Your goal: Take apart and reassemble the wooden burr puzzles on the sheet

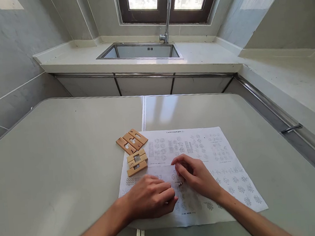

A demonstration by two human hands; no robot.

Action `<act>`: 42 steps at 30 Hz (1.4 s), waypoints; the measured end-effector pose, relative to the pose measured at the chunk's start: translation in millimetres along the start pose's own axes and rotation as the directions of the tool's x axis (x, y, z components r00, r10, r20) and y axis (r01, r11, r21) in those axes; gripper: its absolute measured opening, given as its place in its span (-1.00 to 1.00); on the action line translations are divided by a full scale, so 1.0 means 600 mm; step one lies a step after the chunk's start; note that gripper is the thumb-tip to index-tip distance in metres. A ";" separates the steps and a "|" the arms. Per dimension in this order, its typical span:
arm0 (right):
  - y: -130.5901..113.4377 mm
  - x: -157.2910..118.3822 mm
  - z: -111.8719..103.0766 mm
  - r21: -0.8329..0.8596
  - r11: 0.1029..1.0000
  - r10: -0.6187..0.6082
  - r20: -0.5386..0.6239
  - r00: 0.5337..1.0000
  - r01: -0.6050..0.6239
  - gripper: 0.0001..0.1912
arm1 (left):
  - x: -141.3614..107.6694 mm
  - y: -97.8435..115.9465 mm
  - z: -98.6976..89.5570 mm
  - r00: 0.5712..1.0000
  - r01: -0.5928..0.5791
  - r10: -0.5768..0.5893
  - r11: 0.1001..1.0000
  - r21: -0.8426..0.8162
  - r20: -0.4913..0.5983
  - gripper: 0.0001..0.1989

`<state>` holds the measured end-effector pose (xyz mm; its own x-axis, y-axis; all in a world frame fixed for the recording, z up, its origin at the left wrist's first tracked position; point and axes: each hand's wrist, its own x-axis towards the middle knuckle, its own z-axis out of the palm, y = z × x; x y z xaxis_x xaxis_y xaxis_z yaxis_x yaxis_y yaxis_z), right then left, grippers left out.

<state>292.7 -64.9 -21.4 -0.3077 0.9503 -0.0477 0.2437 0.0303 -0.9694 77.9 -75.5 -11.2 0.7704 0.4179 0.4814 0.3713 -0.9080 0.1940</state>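
Several tan wooden pieces (128,138), flat and slotted, some dark-numbered, lie at the far left corner of a printed sheet (205,168); left hand (154,198) and right hand (193,171) curl over it, any grip impossible to tell.

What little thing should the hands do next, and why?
Perhaps the left hand could slide the wooden pieces off the printed sheet: some lie on its left side, covering part of it, and that hand is nearer them than the right hand.
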 end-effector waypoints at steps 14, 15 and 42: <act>-0.006 0.001 0.001 0.091 0.995 -0.053 0.014 0.998 0.052 -0.81 | -0.013 -0.140 -0.198 0.844 0.532 -0.523 0.792 0.299 -0.116 -0.73; -0.007 0.001 0.000 0.096 0.994 -0.056 0.018 0.998 0.054 -0.82 | -0.015 -0.153 -0.202 0.857 0.490 -0.515 0.798 0.351 -0.024 -0.69; 0.000 0.011 -0.009 0.079 0.985 -0.157 0.008 0.988 0.156 -0.85 | 0.097 -0.257 -0.184 0.649 0.022 -0.330 0.909 0.417 0.685 -0.54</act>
<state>295.7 -57.2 -20.6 -0.3499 0.9311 0.1035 0.1190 0.1537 -0.9809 8.3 85.8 81.4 0.7330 0.5909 -0.3370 0.5701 -0.8039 -0.1694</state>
